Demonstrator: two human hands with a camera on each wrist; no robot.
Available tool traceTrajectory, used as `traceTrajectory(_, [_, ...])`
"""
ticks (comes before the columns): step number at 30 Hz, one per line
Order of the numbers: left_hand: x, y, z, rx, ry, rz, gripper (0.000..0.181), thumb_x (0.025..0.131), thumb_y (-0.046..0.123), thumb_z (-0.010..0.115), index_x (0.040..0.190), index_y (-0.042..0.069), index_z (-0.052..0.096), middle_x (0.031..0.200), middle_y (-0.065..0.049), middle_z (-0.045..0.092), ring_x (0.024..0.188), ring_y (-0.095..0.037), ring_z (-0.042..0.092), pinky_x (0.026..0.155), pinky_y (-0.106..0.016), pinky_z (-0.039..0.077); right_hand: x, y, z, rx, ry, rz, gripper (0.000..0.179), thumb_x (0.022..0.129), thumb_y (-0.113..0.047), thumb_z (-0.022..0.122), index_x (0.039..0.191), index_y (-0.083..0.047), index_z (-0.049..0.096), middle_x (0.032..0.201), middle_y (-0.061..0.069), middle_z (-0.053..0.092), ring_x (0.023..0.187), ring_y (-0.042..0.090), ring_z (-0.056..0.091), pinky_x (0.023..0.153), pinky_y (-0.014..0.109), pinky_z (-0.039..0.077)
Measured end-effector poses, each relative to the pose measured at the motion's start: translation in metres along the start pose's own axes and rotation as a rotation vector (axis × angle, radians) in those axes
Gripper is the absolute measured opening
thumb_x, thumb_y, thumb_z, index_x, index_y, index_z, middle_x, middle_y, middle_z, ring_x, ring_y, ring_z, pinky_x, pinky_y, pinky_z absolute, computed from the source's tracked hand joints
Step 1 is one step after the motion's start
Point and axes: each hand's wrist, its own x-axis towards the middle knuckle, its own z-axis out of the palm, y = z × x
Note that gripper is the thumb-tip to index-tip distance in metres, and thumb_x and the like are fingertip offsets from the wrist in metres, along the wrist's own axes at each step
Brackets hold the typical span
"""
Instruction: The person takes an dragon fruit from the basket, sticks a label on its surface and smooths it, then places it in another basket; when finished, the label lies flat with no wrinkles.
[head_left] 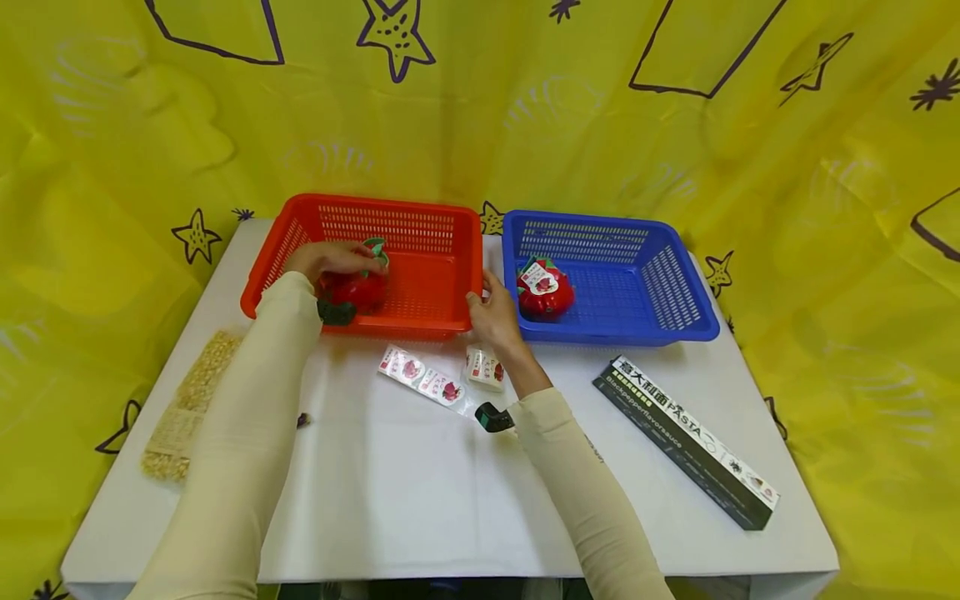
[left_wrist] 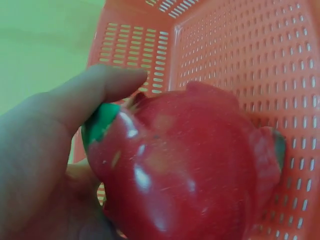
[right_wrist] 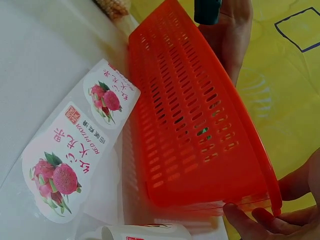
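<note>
Cream sleeves (head_left: 258, 450) come closest to my feed, crossing the near edge of the table (head_left: 390, 508). At the end of one, the left hand (head_left: 337, 260) has thumb and fingers round the green-tipped end of a red fruit (head_left: 360, 292); this fruit sits left of middle inside the red basket (head_left: 472, 250), towards its near wall. I cannot tell whether it touches the floor. The right hand (head_left: 495, 312) pinches the basket's right rim, fingers outside, in the narrow gap before the blue basket (head_left: 622, 336).

I judge the step in hand to be securing the fruit while bracing the basket. From such a hold, I would want a lift straight up, fruit above the rim before any sideways travel, with the right hand steadying until then. No label shows on the face I see through the left wrist view, whereas a second fruit (head_left: 546, 290) in the blue basket's near left corner wears one.

My best room is the bare stretch from the basket's near wall to the table's near edge. I'd mind the label strip (head_left: 423, 379) and its roll (head_left: 484, 368) just in front of the basket's near right corner, the bag of kernels (head_left: 213, 362) along the table's left edge, partly behind the left forearm, and the pasta box (head_left: 686, 442) slanting towards the near right corner.
</note>
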Motion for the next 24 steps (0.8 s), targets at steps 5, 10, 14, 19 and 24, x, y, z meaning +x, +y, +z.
traceTrajectory(5, [-0.001,-0.008,0.004,-0.031,0.035,0.012,0.084,0.102,0.048,0.057,0.168,0.012,0.022,0.168,-0.028,0.02,0.146,-0.052,0.038,0.112,-0.067,0.043,-0.002,0.001,0.003,-0.006,-0.005,-0.004,0.059,0.108,-0.002,0.05,0.165,-0.001,0.032,0.156,0.022,0.05,0.13,0.044,0.063,0.107,0.051,0.054])
traceTrajectory(10, [-0.002,-0.01,0.007,-0.022,0.079,0.037,0.081,0.101,0.048,0.057,0.168,0.012,0.027,0.169,-0.025,0.024,0.145,-0.048,0.041,0.115,-0.064,0.041,-0.004,0.001,0.005,0.005,0.0,-0.019,0.059,0.107,0.0,0.05,0.163,0.0,0.034,0.154,0.025,0.051,0.128,0.046,0.063,0.104,0.051,0.056])
traceTrajectory(14, [-0.008,-0.005,0.009,-0.067,0.139,0.061,0.081,0.099,0.046,0.059,0.167,0.013,0.029,0.169,-0.023,0.026,0.144,-0.046,0.042,0.116,-0.062,0.041,-0.004,-0.001,0.006,0.006,0.001,-0.021,0.058,0.107,0.001,0.051,0.163,0.001,0.035,0.154,0.026,0.05,0.128,0.046,0.063,0.104,0.052,0.056])
traceTrajectory(19, [-0.024,0.009,0.013,-0.146,0.236,0.113,0.078,0.1,0.046,0.061,0.168,0.021,0.03,0.169,-0.02,0.028,0.141,-0.044,0.044,0.114,-0.062,0.045,-0.003,-0.003,0.006,-0.017,0.016,-0.011,0.058,0.108,-0.002,0.051,0.164,-0.001,0.035,0.156,0.022,0.051,0.128,0.042,0.063,0.104,0.05,0.056])
traceTrajectory(24, [-0.043,0.018,0.031,-0.206,0.318,0.199,0.075,0.1,0.05,0.063,0.166,0.029,0.033,0.165,-0.015,0.037,0.133,-0.037,0.048,0.109,-0.055,0.05,-0.002,-0.002,0.005,-0.024,0.032,0.005,0.059,0.108,-0.004,0.05,0.165,-0.004,0.034,0.157,0.02,0.05,0.129,0.04,0.063,0.105,0.05,0.056])
